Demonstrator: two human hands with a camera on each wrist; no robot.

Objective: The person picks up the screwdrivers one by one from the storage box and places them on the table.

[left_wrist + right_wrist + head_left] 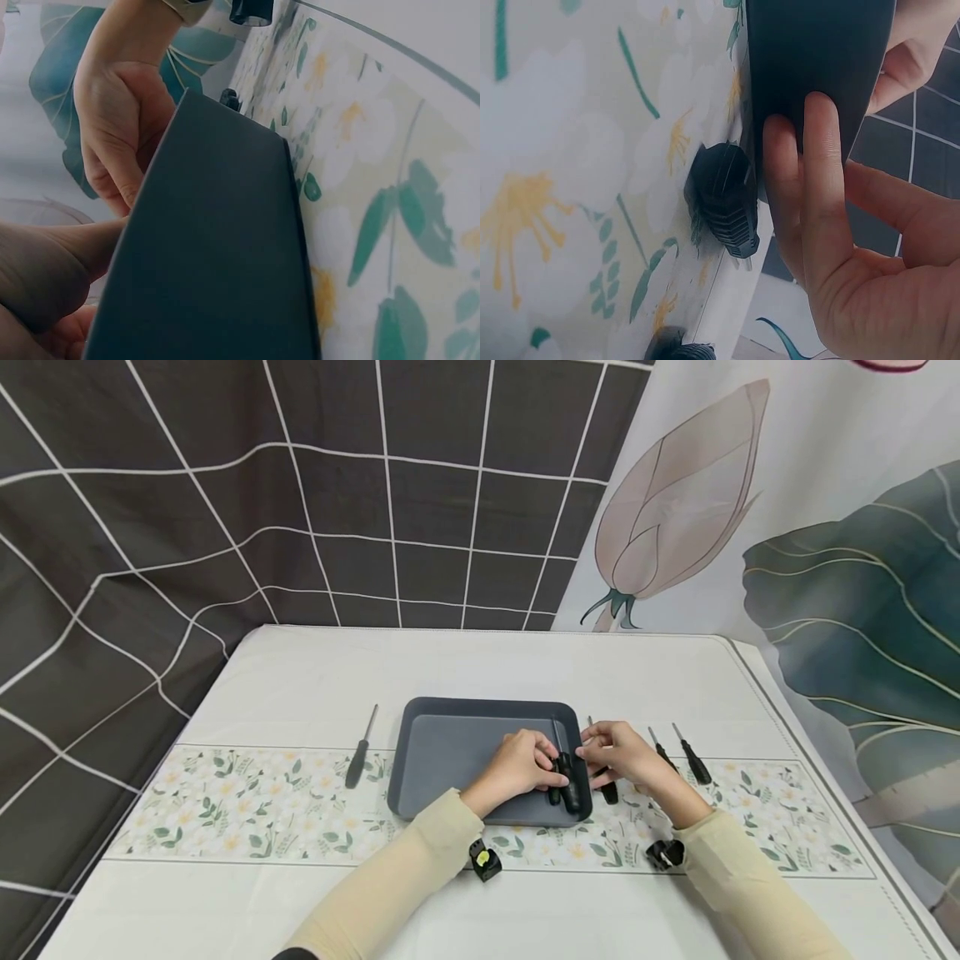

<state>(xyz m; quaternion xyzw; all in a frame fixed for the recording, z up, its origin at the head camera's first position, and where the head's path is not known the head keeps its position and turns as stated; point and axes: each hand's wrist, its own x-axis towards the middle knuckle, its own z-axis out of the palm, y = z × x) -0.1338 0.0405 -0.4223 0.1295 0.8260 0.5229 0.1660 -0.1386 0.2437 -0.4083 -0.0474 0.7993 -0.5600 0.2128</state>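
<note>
In the head view a dark grey tray [450,760] lies on the table with black-handled screwdrivers [572,789] side by side at its right end. My left hand [521,768] reaches into the tray, thumb and fingers pinching a black screwdriver handle there; its fingers partly cover it. At the tray's right wall is my right hand [615,752]. Two of its fingers [823,142] lie nearly straight on the wall's outer face in the right wrist view, while the thumb goes behind the rim. Below that hand, beside the tray, another black screwdriver [727,195] rests on the cloth.
Farther right lie two more black screwdrivers, one [697,768] fully visible, one [662,747] partly behind the right wrist. A grey screwdriver [357,764] lies left of the tray. A white cloth with a floral band [285,810] covers the table; a dark checked curtain [435,510] hangs behind.
</note>
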